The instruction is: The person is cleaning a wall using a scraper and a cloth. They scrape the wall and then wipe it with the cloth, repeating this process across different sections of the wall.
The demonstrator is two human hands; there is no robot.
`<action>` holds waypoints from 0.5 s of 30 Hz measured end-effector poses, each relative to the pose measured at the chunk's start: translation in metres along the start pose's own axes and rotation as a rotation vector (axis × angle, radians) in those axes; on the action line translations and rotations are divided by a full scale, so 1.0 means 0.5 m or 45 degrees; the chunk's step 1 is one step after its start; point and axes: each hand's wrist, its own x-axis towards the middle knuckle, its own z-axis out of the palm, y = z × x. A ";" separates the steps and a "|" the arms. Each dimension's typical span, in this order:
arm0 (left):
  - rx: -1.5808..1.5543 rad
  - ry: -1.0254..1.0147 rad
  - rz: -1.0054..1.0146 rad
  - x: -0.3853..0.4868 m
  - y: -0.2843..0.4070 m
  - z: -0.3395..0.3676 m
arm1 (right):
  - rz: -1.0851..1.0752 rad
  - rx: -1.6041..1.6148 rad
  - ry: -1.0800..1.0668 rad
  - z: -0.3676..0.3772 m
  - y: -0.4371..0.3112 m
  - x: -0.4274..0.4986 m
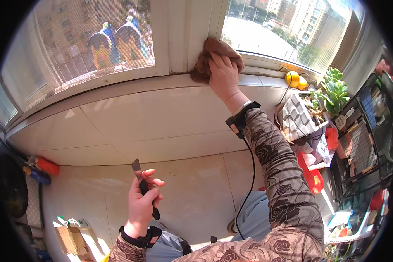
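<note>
My right hand (224,75) presses a crumpled brown cloth (220,47) against the foot of the white window frame post (180,39), where it meets the sill (250,80). The fingers lie spread over the cloth, and part of it bunches out to the left. Lower down, my left hand (142,198) grips the black handle of a scraper (144,188) in front of my body. Its flat metal blade (136,166) points up, well away from the wall. A strap with a small box sits on each wrist.
A white textured planter (294,118) with succulents (335,88) and yellow-orange fruits (292,79) stand at the right. Beyond it is a black wire cage (357,147). A cable (252,170) hangs from my right wrist. A cardboard box (70,240) and red and blue bottles (47,166) lie left.
</note>
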 end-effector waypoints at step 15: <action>0.146 -0.049 0.067 -0.012 -0.008 -0.009 | 0.563 -0.151 -0.966 -0.191 0.109 0.056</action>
